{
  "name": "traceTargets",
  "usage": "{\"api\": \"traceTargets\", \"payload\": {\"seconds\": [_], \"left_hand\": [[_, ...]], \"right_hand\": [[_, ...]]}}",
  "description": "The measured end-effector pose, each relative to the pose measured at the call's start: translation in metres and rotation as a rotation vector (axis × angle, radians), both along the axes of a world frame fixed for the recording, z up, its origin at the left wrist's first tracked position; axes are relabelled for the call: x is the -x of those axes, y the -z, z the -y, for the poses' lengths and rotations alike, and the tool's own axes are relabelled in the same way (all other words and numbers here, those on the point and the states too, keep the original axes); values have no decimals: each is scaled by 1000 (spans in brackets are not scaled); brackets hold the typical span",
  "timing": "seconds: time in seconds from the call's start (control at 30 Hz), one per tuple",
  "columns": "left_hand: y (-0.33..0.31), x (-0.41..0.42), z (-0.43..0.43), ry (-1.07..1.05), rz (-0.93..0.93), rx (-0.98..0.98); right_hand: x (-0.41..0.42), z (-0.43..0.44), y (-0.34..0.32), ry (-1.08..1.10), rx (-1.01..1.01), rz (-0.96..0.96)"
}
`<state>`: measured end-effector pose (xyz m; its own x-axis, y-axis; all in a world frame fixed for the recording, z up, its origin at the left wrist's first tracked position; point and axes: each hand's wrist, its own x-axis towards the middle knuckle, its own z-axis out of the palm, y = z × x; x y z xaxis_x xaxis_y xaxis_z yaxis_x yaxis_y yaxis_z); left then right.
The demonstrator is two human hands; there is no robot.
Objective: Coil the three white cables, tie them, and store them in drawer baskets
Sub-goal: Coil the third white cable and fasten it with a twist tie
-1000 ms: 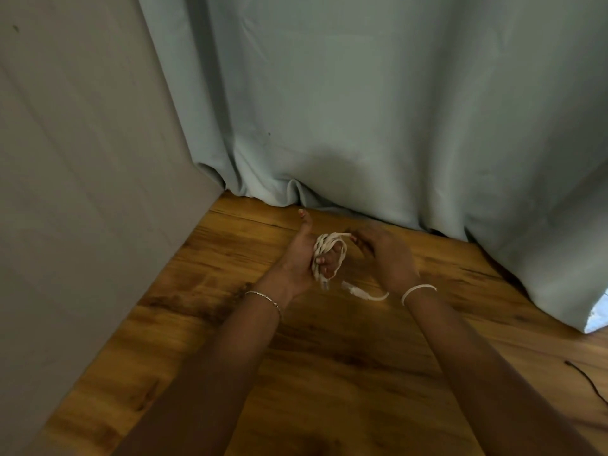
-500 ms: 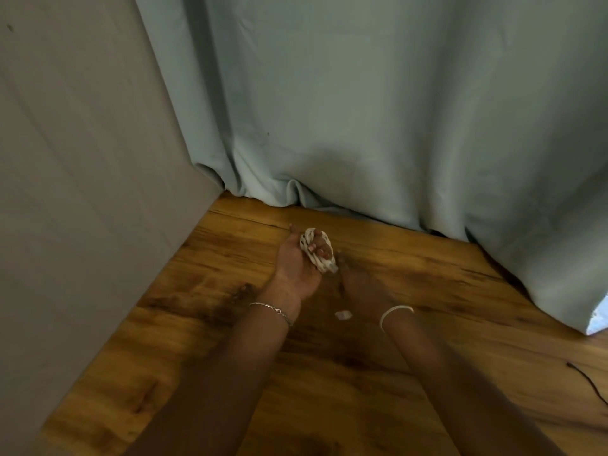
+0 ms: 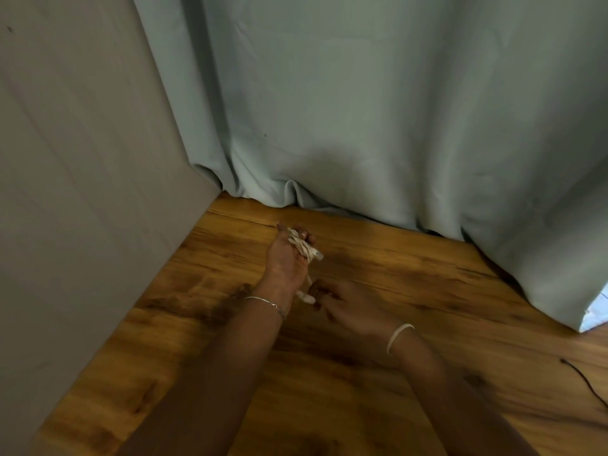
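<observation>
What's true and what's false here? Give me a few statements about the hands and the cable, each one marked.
1. The left hand holds the coiled white cable. True.
2. The right hand is empty. False: it pinches the cable's loose end.
3. The coil lies on the wooden surface. False: it is held in the left hand.
4. A pale curtain hangs behind the hands. True.
5. A drawer basket stands beside the hands. False: none is in view.

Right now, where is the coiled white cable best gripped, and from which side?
Probably pinch the coil across its bundled strands, coming from the right. There the loops stick out past the left hand, whose palm covers the other side. The right hand pinches the loose plug end.
</observation>
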<state>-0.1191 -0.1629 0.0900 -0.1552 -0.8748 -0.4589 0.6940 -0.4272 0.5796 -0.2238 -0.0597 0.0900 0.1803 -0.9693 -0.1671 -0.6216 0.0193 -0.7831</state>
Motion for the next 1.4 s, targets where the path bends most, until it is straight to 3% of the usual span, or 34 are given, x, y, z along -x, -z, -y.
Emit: {"api": "traceTargets", "payload": {"seconds": [0.13,0.23,0.33,0.57,0.8,1.03,1.2,1.4], "left_hand": [[9,2,-2,119,177,-54],[14,7,-10,319,344,-70],[13,0,-17,453,523,64],[25,-7,-18,756,374,274],[11,6,-27,863,340,415],[3,10,-26,987,283,401],[0,7,-27,1007,297,329],[-3,7,-29,1017,163,329]], "right_hand": [[-1,-2,-10,-30,2,169],[-4,3,-7,-84,57,96],[-1,9,-8,-10,126,131],[18,19,-15,140,178,99],[31,29,-9,188,213,78],[27,22,-11,251,47,563],[25,19,-8,299,34,581],[16,13,-9,320,222,624]]}}
